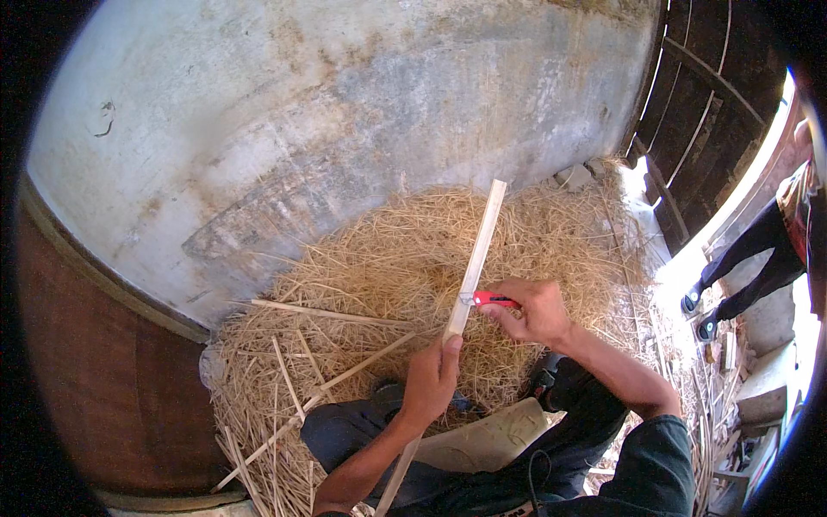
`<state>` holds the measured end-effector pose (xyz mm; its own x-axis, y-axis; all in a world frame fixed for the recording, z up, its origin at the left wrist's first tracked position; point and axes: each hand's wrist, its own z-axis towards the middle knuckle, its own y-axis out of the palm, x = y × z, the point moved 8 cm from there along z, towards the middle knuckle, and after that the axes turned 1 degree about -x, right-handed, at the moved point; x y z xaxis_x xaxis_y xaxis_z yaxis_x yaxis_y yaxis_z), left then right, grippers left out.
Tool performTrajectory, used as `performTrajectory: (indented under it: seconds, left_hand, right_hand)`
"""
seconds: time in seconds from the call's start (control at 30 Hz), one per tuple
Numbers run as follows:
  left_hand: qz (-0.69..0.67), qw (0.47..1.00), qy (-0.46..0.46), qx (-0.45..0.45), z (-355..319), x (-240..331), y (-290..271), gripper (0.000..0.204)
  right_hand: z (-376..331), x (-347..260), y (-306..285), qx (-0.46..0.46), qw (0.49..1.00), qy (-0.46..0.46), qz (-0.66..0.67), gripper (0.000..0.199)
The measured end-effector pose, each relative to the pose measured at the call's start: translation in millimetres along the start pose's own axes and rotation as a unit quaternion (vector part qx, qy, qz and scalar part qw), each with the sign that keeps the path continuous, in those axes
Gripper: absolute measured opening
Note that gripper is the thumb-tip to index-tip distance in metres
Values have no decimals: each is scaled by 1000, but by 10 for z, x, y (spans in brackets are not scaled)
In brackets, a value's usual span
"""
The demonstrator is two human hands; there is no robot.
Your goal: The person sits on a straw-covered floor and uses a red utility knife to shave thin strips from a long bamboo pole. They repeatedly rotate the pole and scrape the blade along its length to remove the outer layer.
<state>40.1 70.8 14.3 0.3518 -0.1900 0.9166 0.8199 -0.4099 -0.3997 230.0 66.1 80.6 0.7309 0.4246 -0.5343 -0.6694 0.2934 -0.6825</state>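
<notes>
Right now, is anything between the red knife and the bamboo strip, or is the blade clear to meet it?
Nothing visible stands between them. The right hand holds the red knife with its tip already at the bamboo strip, which the left hand grips lower down.

A pale cream bamboo strip (476, 258) crosses a heap of golden-yellow straw (388, 258). The right hand (534, 310) holds a bright red utility knife (493, 299) with a silvery blade. The wall (345, 112) is mottled grey with rusty brown stains. A reddish-brown panel (95, 370) fills the left edge. The person's trousers (594, 414) are dark navy.
</notes>
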Motion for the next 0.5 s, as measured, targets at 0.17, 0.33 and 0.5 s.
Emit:
performTrajectory:
  seconds: [0.17,0.33,0.5]
  left_hand:
    - [33,999,4,-19,-64,-150,55,47]
    - [17,995,15,-94,-293,-16,219,45]
    - [-39,996,-30,-80,-89,-254,63,34]
  right_hand:
    - [164,506,-398,93,985,145,-31,30]
    - [58,1581,-1258,240,924,257,-151,44]
    - [-276,2036,-468,-106,929,270,-230,52]
